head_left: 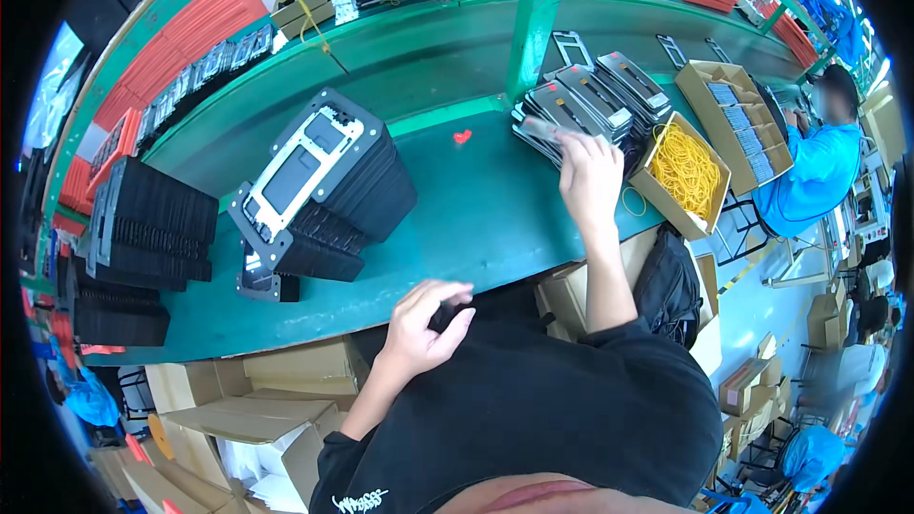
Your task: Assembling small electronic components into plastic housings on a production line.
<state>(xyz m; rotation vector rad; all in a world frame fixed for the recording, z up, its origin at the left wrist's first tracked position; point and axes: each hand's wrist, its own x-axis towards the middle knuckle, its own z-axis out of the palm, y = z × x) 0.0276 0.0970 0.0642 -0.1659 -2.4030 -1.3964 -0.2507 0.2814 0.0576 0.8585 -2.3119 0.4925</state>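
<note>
My right hand [592,176] reaches over the piled flat frames at the back right, its fingers closed on a thin, flat greyish piece [541,129] that is smeared by motion. Just beneath lie several stacks of dark, flat frames with metallic edges [583,100]. My left hand [419,331] hovers at the bench's front edge, fingers curved and thumb apart, holding nothing I can see. Left of centre, a white-and-silver frame [297,171] rests on top of a tall stack of black plates [371,186]. A small red heart-shaped mark [463,137] shows on the green bench [457,219].
A carton of yellow rubber bands [685,171] stands right of the frames, beside a divided carton [738,119]. More black plates [157,219] are stacked at far left. A green post [535,33] rises at the back. A person in blue [819,167] sits at right.
</note>
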